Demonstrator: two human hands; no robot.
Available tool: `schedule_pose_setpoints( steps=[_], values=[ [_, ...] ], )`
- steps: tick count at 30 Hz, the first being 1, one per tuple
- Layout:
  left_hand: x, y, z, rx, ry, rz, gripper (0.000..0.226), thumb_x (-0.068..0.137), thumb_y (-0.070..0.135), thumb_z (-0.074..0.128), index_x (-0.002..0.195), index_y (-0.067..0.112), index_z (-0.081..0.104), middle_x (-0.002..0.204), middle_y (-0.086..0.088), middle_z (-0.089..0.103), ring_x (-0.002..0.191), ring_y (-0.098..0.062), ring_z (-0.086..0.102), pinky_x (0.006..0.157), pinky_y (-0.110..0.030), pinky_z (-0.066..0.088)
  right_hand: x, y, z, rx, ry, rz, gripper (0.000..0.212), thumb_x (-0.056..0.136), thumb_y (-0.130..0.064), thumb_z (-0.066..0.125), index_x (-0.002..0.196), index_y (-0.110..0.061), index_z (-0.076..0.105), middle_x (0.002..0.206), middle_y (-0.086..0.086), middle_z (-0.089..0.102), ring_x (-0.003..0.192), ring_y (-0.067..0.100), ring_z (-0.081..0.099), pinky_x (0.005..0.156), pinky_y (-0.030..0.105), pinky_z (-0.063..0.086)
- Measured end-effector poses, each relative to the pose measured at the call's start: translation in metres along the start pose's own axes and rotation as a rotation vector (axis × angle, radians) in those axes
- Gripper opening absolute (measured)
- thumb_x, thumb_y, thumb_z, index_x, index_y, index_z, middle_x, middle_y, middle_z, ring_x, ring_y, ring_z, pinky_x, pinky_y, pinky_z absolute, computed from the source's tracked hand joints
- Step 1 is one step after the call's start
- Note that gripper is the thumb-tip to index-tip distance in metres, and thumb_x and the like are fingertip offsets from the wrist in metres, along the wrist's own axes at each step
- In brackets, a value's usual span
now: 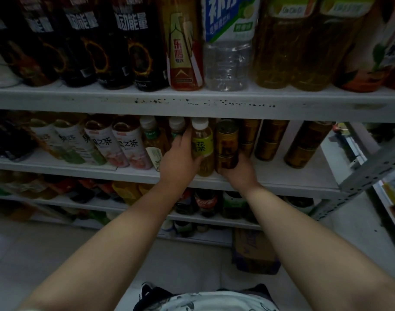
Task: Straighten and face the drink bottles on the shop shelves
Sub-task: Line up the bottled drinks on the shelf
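A small tea bottle (202, 147) with a white cap and a yellow-green label stands at the front of the middle shelf (281, 176). My left hand (180, 158) is wrapped around its left side, fingers reaching behind it. Right beside the bottle stand two stacked gold cans (226, 144). My right hand (239, 169) grips the lower can from below and from the right. More white-capped tea bottles (150, 135) stand just left of my left hand.
Pink and green fruit-tea bottles (126, 144) fill the middle shelf's left; more gold cans (304, 144) stand at its right. The upper shelf (192, 102) holds big dark, clear and yellow bottles. Lower shelves hold cola and other drinks. A cardboard box (252, 250) sits on the floor.
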State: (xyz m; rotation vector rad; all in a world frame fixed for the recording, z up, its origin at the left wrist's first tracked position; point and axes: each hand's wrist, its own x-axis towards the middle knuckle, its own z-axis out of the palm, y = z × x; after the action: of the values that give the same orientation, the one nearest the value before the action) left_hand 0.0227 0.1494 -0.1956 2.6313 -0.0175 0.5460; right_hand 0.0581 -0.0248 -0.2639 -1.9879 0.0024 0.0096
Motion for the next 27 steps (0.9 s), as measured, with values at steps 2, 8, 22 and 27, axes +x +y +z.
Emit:
schedule_pose_setpoints(
  steps=[2,8,22,27],
  values=[
    [-0.003,0.0,0.003,-0.007,-0.006,-0.012,0.084,0.08,0.038,0.071,0.147,0.021,0.023,0.124,-0.014,0.054,0.103,-0.031,0.058,0.068,-0.038,0.05,0.001,0.0,-0.002,0.06,-0.005,0.029,0.074,0.071,-0.03,0.081,0.135,-0.026,0.043,0.13,-0.002,0.055,0.116,0.017,0.053,0.093,0.028,0.039],
    [-0.004,-0.007,0.005,0.042,-0.016,0.005,0.085,0.082,0.04,0.068,0.15,0.021,0.019,0.114,-0.014,0.062,0.09,-0.03,0.064,0.061,-0.036,0.051,-0.006,0.004,0.002,-0.022,0.074,0.035,0.077,0.071,-0.032,0.081,0.136,-0.024,0.04,0.132,-0.001,0.056,0.117,0.019,0.054,0.092,0.026,0.038],
    [-0.014,-0.013,0.007,0.032,-0.069,-0.012,0.098,0.084,0.04,0.065,0.151,0.03,-0.007,0.094,-0.01,0.065,0.073,-0.027,0.063,0.054,-0.035,0.051,0.002,0.01,-0.011,-0.295,-0.081,0.019,0.07,0.072,-0.025,0.078,0.133,-0.017,0.045,0.131,0.007,0.056,0.116,0.026,0.053,0.086,0.022,0.033],
    [-0.039,-0.014,0.012,-0.085,-0.007,-0.002,0.089,0.083,0.032,0.065,0.15,0.029,0.005,0.088,-0.004,0.067,0.067,-0.023,0.063,0.054,-0.026,0.043,-0.011,0.004,-0.024,-0.167,0.014,-0.045,0.042,0.083,-0.028,0.066,0.123,-0.022,0.055,0.12,0.002,0.061,0.108,0.018,0.056,0.086,0.022,0.035]
  ],
)
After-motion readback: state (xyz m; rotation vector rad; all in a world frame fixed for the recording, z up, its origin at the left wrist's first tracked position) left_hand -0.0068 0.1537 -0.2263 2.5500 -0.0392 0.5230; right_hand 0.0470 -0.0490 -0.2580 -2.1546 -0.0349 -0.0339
